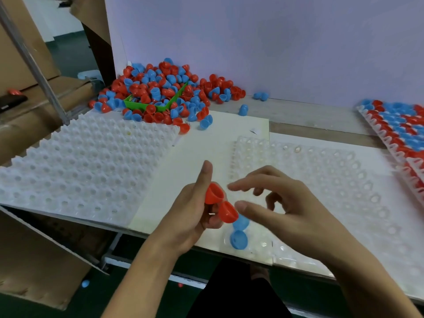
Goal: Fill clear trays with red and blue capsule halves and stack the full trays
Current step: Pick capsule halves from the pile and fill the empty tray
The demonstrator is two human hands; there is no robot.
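Capsule halves [160,92], red and blue, lie heaped at the back of the bench against the pale wall [275,42], half burying a green bin [158,106]. On the right, full trays [399,129] are cut off by the frame edge. A clear tray [321,180] in front is hard to make out against the white sheet, and its near part is hidden by the right hand [282,207]. That hand hovers with fingers spread and loose, holding nothing. The left hand [195,214] grips two red halves [220,205] with curled fingers; two blue halves [239,232] sit just below, in the tray's near corner. A stack of empty trays [80,161] lies left.
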